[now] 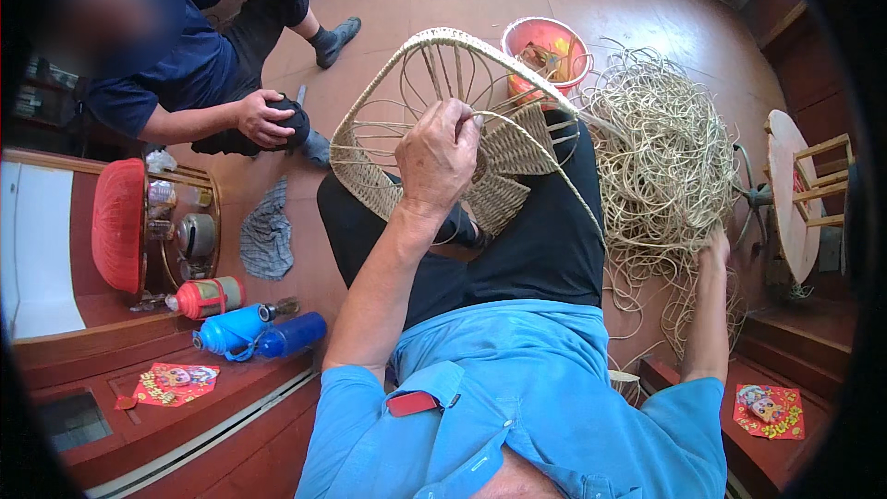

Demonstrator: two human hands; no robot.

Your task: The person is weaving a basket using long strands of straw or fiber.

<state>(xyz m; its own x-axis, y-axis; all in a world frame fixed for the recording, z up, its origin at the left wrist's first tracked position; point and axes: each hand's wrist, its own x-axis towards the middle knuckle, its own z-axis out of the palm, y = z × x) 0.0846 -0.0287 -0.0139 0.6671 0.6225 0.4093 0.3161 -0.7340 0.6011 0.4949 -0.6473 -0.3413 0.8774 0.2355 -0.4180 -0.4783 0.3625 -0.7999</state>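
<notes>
Biggest first: another person (176,74) can be seen well off to the left of the fingers of the left hand (436,152). A big messy heap of cord (656,148) is piled up well to the right of those fingers. The right hand (713,248) is tucked into the heap's near edge; its fingers are mostly hidden, so whether anything's gripped can't be told. The woven frame (508,152) is propped over the legs (564,249), spread under and around the left fingers, so they're way nearer than the right ones. Its long way is set roughly side to side, far edge slanted down to the right, though things are bent by the lens. A red bucket (528,34) is parked ahead and right of the left fingers. Smallest: a pale strand (536,139) is pinched in the left fingertips, closed up narrow, and is trailed off rightward and down toward the lap. Probably what counts: bare ribs (459,74) are found just beyond those fingertips.
</notes>
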